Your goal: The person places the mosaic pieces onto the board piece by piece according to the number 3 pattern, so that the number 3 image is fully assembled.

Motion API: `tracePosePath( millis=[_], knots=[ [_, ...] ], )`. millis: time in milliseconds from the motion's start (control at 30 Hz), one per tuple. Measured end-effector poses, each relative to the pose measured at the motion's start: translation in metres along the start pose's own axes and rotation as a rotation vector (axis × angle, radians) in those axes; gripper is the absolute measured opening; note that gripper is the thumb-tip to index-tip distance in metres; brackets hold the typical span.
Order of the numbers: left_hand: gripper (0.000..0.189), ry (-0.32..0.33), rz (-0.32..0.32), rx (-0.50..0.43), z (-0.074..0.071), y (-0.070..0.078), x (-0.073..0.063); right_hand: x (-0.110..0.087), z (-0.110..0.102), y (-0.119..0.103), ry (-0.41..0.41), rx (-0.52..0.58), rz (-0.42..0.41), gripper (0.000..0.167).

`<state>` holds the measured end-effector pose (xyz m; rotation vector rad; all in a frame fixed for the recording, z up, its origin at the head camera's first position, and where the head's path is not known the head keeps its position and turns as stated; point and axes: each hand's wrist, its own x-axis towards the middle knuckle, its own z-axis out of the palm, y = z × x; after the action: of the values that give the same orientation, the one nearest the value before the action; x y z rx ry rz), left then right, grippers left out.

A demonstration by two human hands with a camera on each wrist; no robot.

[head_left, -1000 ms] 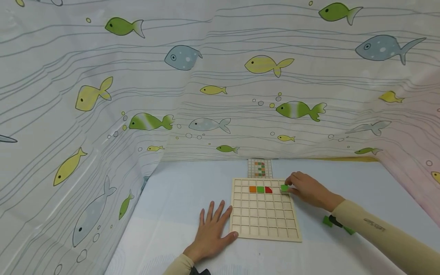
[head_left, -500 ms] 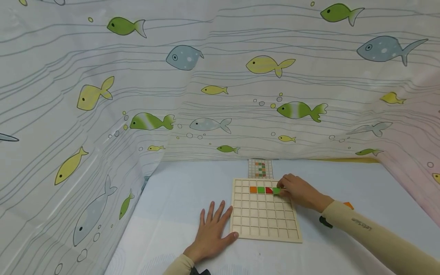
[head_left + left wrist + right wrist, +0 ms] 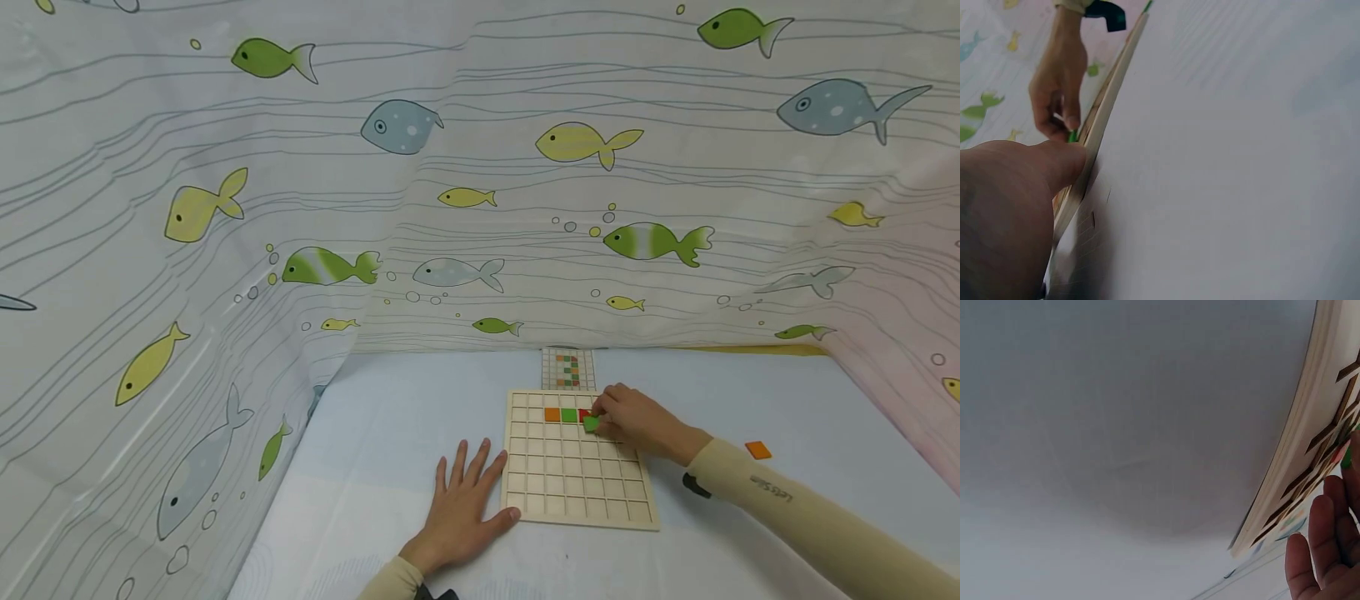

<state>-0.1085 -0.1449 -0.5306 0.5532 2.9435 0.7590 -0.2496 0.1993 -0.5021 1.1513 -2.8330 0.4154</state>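
Note:
A wooden grid board (image 3: 570, 487) lies on the table in the head view. An orange tile (image 3: 552, 415), a green tile (image 3: 569, 415) and a partly covered red tile (image 3: 583, 414) sit side by side in its second row. My right hand (image 3: 637, 422) pinches another green tile (image 3: 591, 425) just below the red one, over the board. In the left wrist view, that green tile (image 3: 1072, 136) shows at the fingertips. My left hand (image 3: 461, 517) lies with fingers spread at the board's left edge, its thumb by the lower left corner.
Behind the board lies a pattern card (image 3: 567, 369) printed with a grid of coloured squares. A loose orange tile (image 3: 758, 450) rests on the table to the right. A fish-printed curtain (image 3: 465, 233) rises behind the table.
My right hand has moved left across the board with the green tile, from the right side to beside the red tile. The loose orange tile has come into view. My left hand stays put.

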Motion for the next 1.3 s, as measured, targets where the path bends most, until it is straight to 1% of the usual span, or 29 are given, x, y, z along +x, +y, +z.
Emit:
tracePosePath(
  millis=[100,200,400,567,733,900,1133,1300],
  knots=[
    [0.08,-0.005,-0.01,0.003,0.0004,0.0003,0.0004,0.0007,0.0017,-0.0012,0.021,0.002,-0.036,0.023],
    [0.081,-0.007,-0.015,0.001,0.0009,0.0005,0.0004,0.0015,0.0027,-0.0026,0.023,0.002,-0.051,0.024],
    [0.081,-0.01,-0.015,-0.007,0.0006,0.0013,0.0002,0.0027,0.0022,-0.0045,0.002,0.005,-0.03,0.022],
    [0.081,-0.011,-0.018,-0.006,0.0004,0.0012,0.0003,0.0026,0.0001,-0.0058,0.01,0.013,-0.045,0.021],
    [0.081,-0.009,-0.02,-0.01,0.0007,0.0009,0.0001,0.0029,0.0007,-0.0061,0.01,-0.002,-0.047,0.021],
    [0.081,-0.013,-0.025,-0.023,-0.0003,0.0024,-0.0005,0.0027,0.0036,-0.0043,0.0,0.017,-0.033,0.021],
    [0.079,0.002,-0.01,-0.025,-0.0019,0.0031,-0.0019,0.0043,0.0031,-0.002,-0.065,0.078,0.041,0.019],
    [0.079,0.005,-0.006,-0.016,-0.0009,0.002,-0.0014,0.0061,0.0014,-0.0022,-0.079,0.099,0.072,0.018]
  ],
)
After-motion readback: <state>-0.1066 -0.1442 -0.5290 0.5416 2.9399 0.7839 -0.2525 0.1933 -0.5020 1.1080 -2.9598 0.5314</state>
